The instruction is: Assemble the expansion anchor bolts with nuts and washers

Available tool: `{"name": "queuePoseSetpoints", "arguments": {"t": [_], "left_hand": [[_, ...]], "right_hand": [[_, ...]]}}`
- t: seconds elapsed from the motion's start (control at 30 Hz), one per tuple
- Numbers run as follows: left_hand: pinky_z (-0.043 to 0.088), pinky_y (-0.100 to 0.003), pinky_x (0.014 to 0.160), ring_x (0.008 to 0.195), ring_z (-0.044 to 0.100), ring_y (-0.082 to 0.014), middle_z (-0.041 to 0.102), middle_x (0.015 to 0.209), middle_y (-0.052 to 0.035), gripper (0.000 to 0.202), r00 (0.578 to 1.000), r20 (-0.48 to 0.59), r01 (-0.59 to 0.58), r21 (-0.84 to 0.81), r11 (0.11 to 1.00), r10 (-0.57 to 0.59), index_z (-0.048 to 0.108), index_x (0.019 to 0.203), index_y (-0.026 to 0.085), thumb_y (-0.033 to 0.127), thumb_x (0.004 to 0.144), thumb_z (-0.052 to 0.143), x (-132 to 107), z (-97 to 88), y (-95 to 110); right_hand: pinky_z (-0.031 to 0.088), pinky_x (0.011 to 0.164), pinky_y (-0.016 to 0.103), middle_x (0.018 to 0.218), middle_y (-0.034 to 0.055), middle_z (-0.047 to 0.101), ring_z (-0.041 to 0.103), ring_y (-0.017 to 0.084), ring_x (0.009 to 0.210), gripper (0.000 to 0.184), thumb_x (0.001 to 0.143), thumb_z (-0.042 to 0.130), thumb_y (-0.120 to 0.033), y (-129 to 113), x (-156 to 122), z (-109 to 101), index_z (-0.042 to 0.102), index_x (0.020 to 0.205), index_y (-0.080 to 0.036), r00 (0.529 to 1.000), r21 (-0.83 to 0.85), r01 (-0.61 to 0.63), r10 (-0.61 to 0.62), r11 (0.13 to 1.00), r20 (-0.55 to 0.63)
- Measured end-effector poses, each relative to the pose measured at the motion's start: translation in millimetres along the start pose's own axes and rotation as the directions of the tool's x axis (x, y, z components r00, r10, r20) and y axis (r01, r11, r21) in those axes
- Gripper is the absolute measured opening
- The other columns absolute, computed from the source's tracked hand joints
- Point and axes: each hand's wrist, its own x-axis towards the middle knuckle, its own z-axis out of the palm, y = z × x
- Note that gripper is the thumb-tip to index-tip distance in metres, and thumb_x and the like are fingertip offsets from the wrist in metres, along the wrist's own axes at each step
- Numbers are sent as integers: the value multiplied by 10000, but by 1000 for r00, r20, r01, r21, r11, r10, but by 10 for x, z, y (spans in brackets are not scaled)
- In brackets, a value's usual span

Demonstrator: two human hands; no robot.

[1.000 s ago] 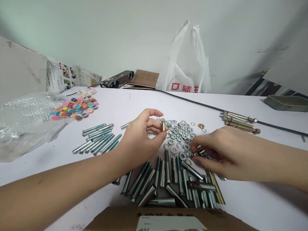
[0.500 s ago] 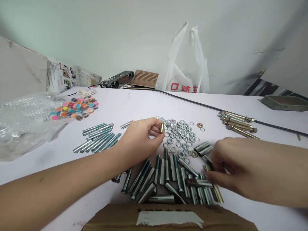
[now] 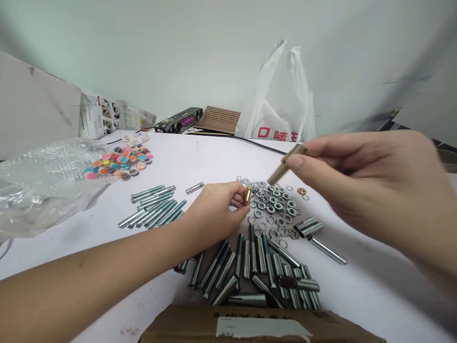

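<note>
My left hand [image 3: 217,207] is closed in a pinch around a gold-coloured bolt [image 3: 248,195]. Only its upper end shows; the rest is inside the fingers. Up to the right, my right hand [image 3: 374,176] grips a gold-coloured metal sleeve [image 3: 279,173] between thumb and fingers, tilted and slightly blurred. The sleeve is held apart from the bolt, above a heap of silver nuts and washers [image 3: 273,200]. Nearer to me lie several silver sleeves [image 3: 247,259] and dark-shafted bolts [image 3: 214,267]. One loose silver sleeve [image 3: 327,250] lies below my right hand.
A cardboard box [image 3: 193,324] stands at the near edge. Left of my left hand lie silver bolts [image 3: 157,209], colourful discs [image 3: 123,162] and bubble wrap [image 3: 46,176]. Along the wall are a white plastic bag [image 3: 274,114], a bamboo mat [image 3: 219,119] and a black device [image 3: 180,120].
My right hand has risen from the near pile of sleeves, bringing the gold-coloured sleeve up and towards the middle. My left hand keeps its pinch on the bolt. The view has shifted slightly.
</note>
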Motion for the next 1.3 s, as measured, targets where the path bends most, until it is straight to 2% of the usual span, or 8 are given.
{"name": "queuePoseSetpoints", "arguments": {"t": [0.13,0.3,0.5,0.7,0.93,1.17,1.23,1.3], "left_hand": [[432,-239,646,688,583,-97,649,723,43,40,1000,-19,-12,3,1000,12,593,756,190,214,788,595,-10,2,-3],[393,-214,608,640,543,-72,627,685,60,54,999,-37,-23,14,1000,23,580,729,185,186,782,591,-11,-1,12],[383,-239,618,658,545,-79,629,697,76,42,998,-46,-42,111,993,47,608,770,207,208,791,572,5,8,-31],[367,-223,592,631,518,-62,607,676,83,67,999,-34,-20,92,996,23,553,725,189,191,783,587,5,-5,-21],[391,-246,622,673,548,-83,632,721,67,52,999,-26,-21,141,990,25,590,790,203,211,804,541,8,-1,-31],[449,-205,632,688,574,-73,634,742,66,125,996,-11,-84,23,996,84,559,788,200,120,698,527,6,-86,27],[502,-210,730,799,629,-94,675,852,44,250,998,-3,-56,-64,996,56,590,881,203,99,667,512,31,-162,48],[517,-213,652,749,646,-104,692,865,31,260,998,-52,37,-103,994,-43,600,875,206,107,661,489,70,-238,47]], "right_hand": [[208,390,232,467,-42,351,299,51,427,247,883,579,-297,-22,-5,239,635,677,-173,999,-86,1,-5,996,-39],[205,389,230,459,-56,353,289,45,415,197,875,588,-270,6,-42,332,638,710,-174,994,-84,13,-22,996,-111],[284,412,188,465,-68,373,336,40,441,224,831,625,-257,22,-26,422,569,630,-176,998,-17,32,-31,999,57],[272,415,214,472,-59,383,332,45,430,167,867,608,-264,16,-6,363,627,726,-177,986,-123,77,-94,989,-139],[301,413,166,479,-91,407,350,35,439,52,822,645,-270,75,-18,460,654,829,-220,999,-7,22,-22,1000,44],[280,416,191,473,-74,414,352,54,449,196,852,582,-370,164,-46,567,636,732,-226,972,-4,-100,98,995,213],[288,429,201,478,-73,426,365,64,455,175,856,568,-384,191,-68,602,659,788,-252,954,6,-142,136,990,267],[296,450,215,491,-68,449,380,74,465,183,866,551,-402,218,-95,630,666,830,-265,934,5,-169,158,986,319]]}}
